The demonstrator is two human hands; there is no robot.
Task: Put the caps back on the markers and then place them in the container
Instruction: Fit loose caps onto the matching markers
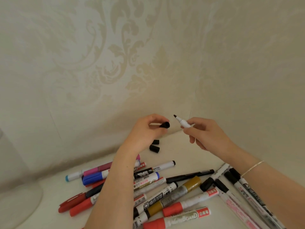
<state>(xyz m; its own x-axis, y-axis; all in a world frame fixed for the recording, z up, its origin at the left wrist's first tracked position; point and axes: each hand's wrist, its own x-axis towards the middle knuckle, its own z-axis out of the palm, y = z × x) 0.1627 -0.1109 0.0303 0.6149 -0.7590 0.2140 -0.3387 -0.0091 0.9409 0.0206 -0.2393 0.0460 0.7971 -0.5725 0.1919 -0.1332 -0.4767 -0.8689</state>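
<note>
Right now your right hand (204, 133) pinches the white barrel of an uncapped black marker (182, 122) between thumb and fingertips, nib pointing up and toward the left, while your left hand (148, 129) curls its fingers round a black cap (165, 125), open mouth turned toward that nib; the two are near each other but apart. Judging by looks, the marker is light, stiff plastic and a little slick, so a grip just behind the nib collar, as you have it, should steer the tip best; the cap is small and easy to fumble, so hold it by its sides and keep the mouth clear. The wet nib could smear skin if it misses the opening. Just below the held cap, two loose black caps (155, 146) lie on the pale tabletop (189, 151). Farther below the held cap, nearer you, sprawls a heap of markers (165, 187), crossed over one another: red, blue, pink, gold and black ones, most seemingly capped. They will likely roll if nudged, so lift rather than drag. No container shows plainly; a pale rounded shape (21, 200) sits far left of the heap, and I cannot tell what it is. Behind the held cap rises cream damask wallpaper (132, 55), meeting in a corner.
</note>
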